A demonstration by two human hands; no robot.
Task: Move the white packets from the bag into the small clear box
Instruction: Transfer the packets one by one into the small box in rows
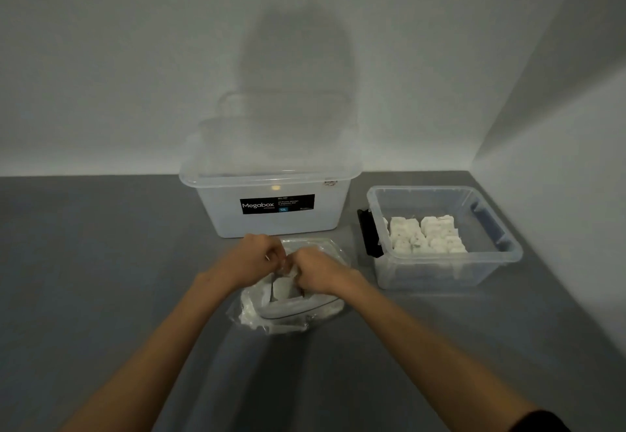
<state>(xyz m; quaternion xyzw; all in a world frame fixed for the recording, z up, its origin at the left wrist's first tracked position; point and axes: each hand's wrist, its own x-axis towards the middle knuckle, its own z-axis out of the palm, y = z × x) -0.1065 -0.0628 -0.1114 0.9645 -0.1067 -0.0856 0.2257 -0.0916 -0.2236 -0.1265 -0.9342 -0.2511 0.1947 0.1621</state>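
- Grey matte surface (101,262) is filling the lower half of the frame, with pale walls meeting in a corner at the upper right.
- I am watching the bag (291,316) lying at lower centre, mouth opening upward, with white packets (281,287) standing inside.
- Left hand (252,258) and right hand (316,270) are meeting over that mouth, fingers curled and knuckles almost touching. I cannot tell whether they are pinching a packet or only the film.
- Right of centre, the small clear box (450,257) is sitting near the bag and slightly higher in the frame. Its black latch (367,231) end is facing the bag, and its long side is running left to right.
- More packets (423,235) are already lying in rows toward its upper-left part.
- I am judging the right hand the nearer one, so the carry is going rightward and a little up-frame, over the latch end.
- Just above the bag, a large Megabox tub (271,221) is standing off that path.
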